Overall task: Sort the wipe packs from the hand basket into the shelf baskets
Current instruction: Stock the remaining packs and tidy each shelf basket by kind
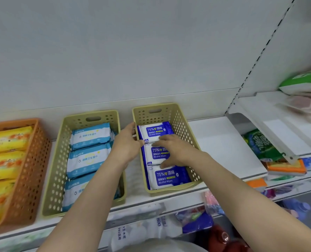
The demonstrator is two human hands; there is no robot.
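Three blue-and-white alcohol wipe packs lie in a row in the right beige shelf basket (180,117). My right hand (171,150) rests flat, fingers spread, on the middle alcohol wipe pack (157,155), between the far pack (153,130) and the near pack (167,177). At that basket's left wall is my left hand (128,142), fingers outside it and thumb over the rim, pinching the wall. The left beige basket (60,148) holds light-blue wipe packs (89,159). The hand basket is out of view.
An orange basket (32,171) with yellow wipe packs (5,139) stands at the far left. Bare white shelf (222,142) lies right of the beige baskets. A tilted shelf (278,124) with bagged goods is at the right; more packaged goods sit on lower shelves.
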